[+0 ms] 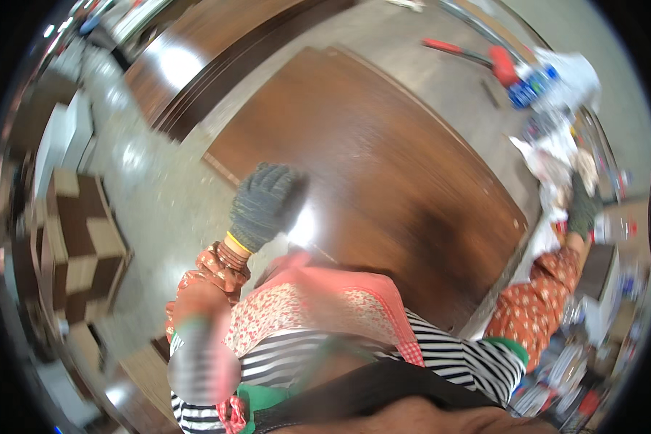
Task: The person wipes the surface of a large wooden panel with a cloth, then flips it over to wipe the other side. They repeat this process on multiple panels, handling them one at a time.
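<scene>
A dark brown wooden panel (369,159) lies flat in front of me, with light glaring on its glossy face. My left hand (262,206), in a dark grey knit glove with a yellow cuff, is over the panel's near left part. Its fingers are curled under; whatever they may hold is hidden. Far out to the right reaches my right hand (584,208), in a similar glove, among the clutter beside the panel. It is nearest to a crumpled pale cloth or bag (550,163). Its fingers are too blurred and small to read.
A red-handled tool (456,50) and a blue-labelled bottle (534,87) lie beyond the panel at the right. A clear bottle (615,230) is near my right hand. More brown boards (188,65) stand at the far left. A brown-and-tan stack (83,246) is at the left.
</scene>
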Available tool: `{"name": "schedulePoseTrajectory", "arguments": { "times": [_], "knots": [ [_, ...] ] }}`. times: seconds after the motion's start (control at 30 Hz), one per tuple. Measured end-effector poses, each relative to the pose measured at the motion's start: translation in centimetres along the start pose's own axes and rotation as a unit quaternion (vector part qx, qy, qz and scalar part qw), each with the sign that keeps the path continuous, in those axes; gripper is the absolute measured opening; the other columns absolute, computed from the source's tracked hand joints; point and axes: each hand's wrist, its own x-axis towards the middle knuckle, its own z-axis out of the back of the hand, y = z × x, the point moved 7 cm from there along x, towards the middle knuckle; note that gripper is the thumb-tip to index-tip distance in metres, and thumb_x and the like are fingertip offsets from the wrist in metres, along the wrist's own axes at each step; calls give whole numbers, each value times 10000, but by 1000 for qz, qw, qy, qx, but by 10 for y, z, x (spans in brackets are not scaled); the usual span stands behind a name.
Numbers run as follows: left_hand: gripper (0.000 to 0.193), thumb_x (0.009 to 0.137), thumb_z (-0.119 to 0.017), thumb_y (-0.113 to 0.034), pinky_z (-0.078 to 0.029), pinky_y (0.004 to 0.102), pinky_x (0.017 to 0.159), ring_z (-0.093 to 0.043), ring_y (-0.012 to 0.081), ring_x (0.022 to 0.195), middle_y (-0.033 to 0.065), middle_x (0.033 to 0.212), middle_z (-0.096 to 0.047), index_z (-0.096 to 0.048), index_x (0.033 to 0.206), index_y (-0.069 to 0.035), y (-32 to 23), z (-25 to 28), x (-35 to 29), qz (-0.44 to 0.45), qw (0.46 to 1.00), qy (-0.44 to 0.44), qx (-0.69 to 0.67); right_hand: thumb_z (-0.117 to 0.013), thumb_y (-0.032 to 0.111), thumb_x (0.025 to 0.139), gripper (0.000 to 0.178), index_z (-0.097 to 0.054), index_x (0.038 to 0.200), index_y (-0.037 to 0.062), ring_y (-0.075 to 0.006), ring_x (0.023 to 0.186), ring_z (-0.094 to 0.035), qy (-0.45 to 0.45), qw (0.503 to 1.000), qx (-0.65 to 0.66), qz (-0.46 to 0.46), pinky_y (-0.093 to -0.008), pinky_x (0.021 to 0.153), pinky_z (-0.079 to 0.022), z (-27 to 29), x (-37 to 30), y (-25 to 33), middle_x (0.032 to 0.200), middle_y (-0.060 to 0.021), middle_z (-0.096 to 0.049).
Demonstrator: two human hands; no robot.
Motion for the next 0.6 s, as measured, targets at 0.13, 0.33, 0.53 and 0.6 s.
{"name": "schedulePoseTrajectory", "arguments": {
  "times": [0.13, 0.33, 0.53, 0.6],
  "knots": [
    [390, 864, -719, -210, -455, 480, 1041, -613, 332, 1166, 135, 1225, -663, -653, 1220, -64, 62, -25, -51, 203, 979, -13, 0, -770, 407, 799, 815, -514, 1372, -113, -349, 1204, -598, 124, 973, -190, 37, -410, 1028, -458, -66, 52, -23, 1336, -266, -607],
    [470, 848, -682, -95, -514, 435, 968, -623, 348, 1172, 170, 1382, -594, -623, 1314, -105, 27, -51, -87, 195, 976, -60, -70, -702, 426, 813, 696, -585, 1338, -16, -433, 1229, -581, 189, 918, -349, 7, -479, 1020, -461, -78, 43, -3, 1307, -285, -614],
    [547, 828, -649, -91, -533, 437, 916, -637, 347, 1143, 167, 1438, -550, -586, 1369, -140, 36, -61, -88, 156, 981, -22, -116, -635, 319, 913, 453, -657, 1272, 43, -334, 1148, -645, 97, 941, -251, 205, -441, 987, -498, -89, 16, 135, 1280, -183, -663],
    [555, 829, -648, -108, -538, 435, 893, -648, 354, 1093, 163, 1421, -563, -581, 1378, -150, 43, -65, -90, 152, 978, -11, -141, -548, 125, 972, 308, -681, 1230, 21, -224, 1134, -651, 125, 823, -97, 546, -334, 1002, -482, -129, -59, 233, 1244, -124, -690]
  ]
}}
